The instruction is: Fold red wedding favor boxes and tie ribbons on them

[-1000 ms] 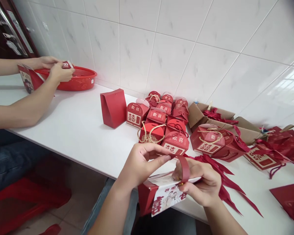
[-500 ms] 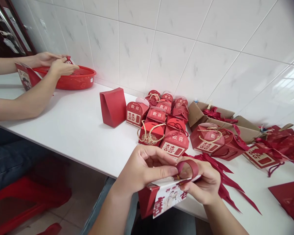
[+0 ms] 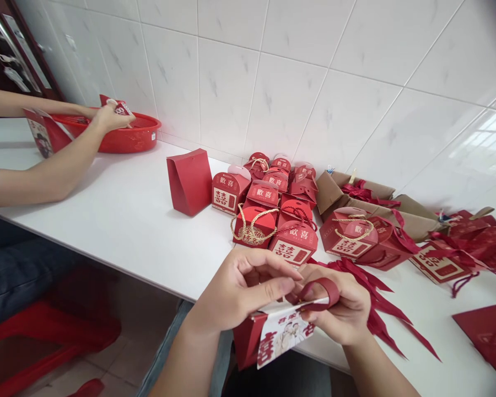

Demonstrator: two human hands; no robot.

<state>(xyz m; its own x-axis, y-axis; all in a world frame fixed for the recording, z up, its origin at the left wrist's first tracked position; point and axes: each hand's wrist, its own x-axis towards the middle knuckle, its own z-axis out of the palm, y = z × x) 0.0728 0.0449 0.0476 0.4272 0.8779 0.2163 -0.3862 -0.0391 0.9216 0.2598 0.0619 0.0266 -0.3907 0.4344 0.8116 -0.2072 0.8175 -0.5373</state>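
Low in front of me, over the table's near edge, is a red paper gift box with a white printed front panel. A dark red ribbon loop stands at its top edge. My left hand is closed at the top left of the box, its thumb and fingers bent over the opening; the fingertips are partly hidden. My right hand pinches the top right edge beside the ribbon, thumb in front and fingers behind. Just beyond my hands stands a finished-looking red box with a cream label.
Several small red boxes cluster by the wall, with a plain red bag to their left. Loose ribbons and a brown cardboard box lie right. A co-worker's hands hold a red packet over a red basket.
The ribbon loop has tilted lower and to the right, and my left fingertips have shifted slightly left. The co-worker's hand has raised the red packet over the basket.
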